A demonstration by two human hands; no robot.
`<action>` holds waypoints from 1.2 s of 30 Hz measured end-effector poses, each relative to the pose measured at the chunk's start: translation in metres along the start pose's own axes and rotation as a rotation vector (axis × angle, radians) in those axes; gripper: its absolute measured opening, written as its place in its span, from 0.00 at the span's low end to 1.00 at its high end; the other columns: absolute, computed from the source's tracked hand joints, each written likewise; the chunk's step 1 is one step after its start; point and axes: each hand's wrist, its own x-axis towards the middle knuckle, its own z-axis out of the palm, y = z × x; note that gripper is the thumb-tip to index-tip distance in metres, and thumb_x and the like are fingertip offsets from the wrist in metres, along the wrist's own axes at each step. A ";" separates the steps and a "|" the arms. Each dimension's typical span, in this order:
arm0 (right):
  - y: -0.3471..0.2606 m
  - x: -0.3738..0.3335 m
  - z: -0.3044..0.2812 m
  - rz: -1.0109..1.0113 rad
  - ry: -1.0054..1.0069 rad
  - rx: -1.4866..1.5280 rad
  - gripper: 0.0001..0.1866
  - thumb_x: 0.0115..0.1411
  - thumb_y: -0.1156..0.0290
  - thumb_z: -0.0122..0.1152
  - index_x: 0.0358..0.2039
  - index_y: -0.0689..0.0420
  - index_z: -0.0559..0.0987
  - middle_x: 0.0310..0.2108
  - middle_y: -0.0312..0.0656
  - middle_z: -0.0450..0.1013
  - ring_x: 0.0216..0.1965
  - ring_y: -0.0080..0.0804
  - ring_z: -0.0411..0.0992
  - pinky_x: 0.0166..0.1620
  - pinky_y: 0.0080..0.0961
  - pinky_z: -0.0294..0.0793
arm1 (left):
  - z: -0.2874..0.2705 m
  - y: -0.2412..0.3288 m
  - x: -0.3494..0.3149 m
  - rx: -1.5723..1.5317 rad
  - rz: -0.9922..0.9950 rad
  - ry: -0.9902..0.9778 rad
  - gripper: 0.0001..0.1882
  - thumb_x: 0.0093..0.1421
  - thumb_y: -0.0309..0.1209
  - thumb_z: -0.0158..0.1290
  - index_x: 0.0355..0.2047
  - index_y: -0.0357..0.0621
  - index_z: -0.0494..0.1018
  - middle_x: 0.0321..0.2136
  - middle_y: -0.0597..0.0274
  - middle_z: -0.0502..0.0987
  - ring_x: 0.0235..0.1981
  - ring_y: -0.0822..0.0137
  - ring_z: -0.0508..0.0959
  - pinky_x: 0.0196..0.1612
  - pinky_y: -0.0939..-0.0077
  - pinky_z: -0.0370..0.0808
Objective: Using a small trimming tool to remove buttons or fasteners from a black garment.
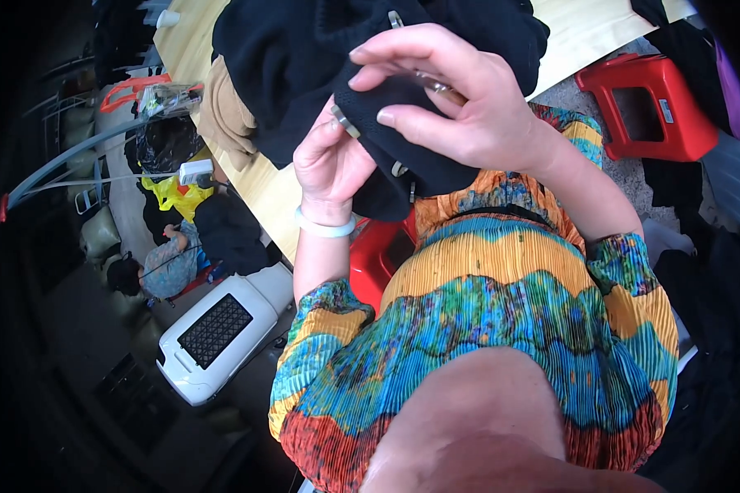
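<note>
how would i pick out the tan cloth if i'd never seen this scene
Start at the pale wooden table at the top of the picture, then find the big black heap of cloth on it. Against the heap's left side, by the table's left edge, lies the tan cloth. Its plain light-brown colour sets it apart from the black heap beside it.

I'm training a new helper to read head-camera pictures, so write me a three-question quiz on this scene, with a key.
1. True or false: the bracelet is on the right wrist.
2. What colour is the stool at the upper right? A) blue B) red C) white
3. Fill in: The left hand holds ____ cloth beside a metal piece.

Key:
1. False; it is on the left.
2. B
3. black
</note>
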 end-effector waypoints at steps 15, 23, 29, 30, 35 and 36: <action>0.013 -0.017 0.002 0.168 0.172 -0.176 0.31 0.42 0.68 0.69 0.46 0.58 0.65 0.32 0.42 0.72 0.33 0.27 0.73 0.36 0.17 0.74 | 0.020 0.034 0.038 0.027 -0.044 0.308 0.13 0.61 0.33 0.42 0.44 0.41 0.68 0.43 0.56 0.73 0.46 0.62 0.72 0.52 0.66 0.67; 0.000 0.022 -0.024 0.502 0.291 0.169 0.18 0.49 0.74 0.60 0.41 0.56 0.68 0.27 0.34 0.67 0.27 0.16 0.64 0.30 0.13 0.64 | 0.043 0.013 0.048 0.513 0.088 0.297 0.21 0.63 0.39 0.38 0.50 0.35 0.62 0.48 0.56 0.68 0.50 0.65 0.67 0.56 0.70 0.61; -0.038 0.058 -0.047 0.404 0.328 0.181 0.20 0.48 0.66 0.61 0.41 0.57 0.69 0.23 0.28 0.63 0.17 0.13 0.57 0.19 0.10 0.56 | 0.057 0.004 0.025 0.566 0.031 0.167 0.21 0.58 0.27 0.44 0.52 0.35 0.58 0.46 0.55 0.68 0.48 0.66 0.69 0.52 0.73 0.65; -0.033 0.055 -0.053 0.392 0.329 0.175 0.20 0.48 0.66 0.61 0.41 0.57 0.69 0.23 0.28 0.63 0.17 0.13 0.57 0.19 0.10 0.56 | 0.062 0.004 0.025 0.464 0.022 0.145 0.21 0.59 0.26 0.43 0.52 0.35 0.57 0.47 0.54 0.68 0.48 0.65 0.69 0.53 0.72 0.65; -0.043 0.055 -0.051 0.721 0.316 -0.367 0.17 0.49 0.63 0.61 0.40 0.52 0.73 0.23 0.32 0.69 0.15 0.16 0.62 0.21 0.13 0.62 | 0.040 0.005 0.023 0.216 -0.042 0.166 0.19 0.64 0.34 0.34 0.52 0.38 0.58 0.49 0.55 0.66 0.50 0.62 0.68 0.52 0.67 0.67; -0.034 0.052 -0.051 0.679 0.329 -0.375 0.18 0.49 0.62 0.61 0.41 0.53 0.74 0.24 0.33 0.71 0.13 0.17 0.62 0.20 0.14 0.63 | 0.039 0.005 0.023 0.227 -0.036 0.186 0.18 0.64 0.33 0.35 0.51 0.38 0.60 0.48 0.55 0.67 0.49 0.62 0.69 0.51 0.67 0.67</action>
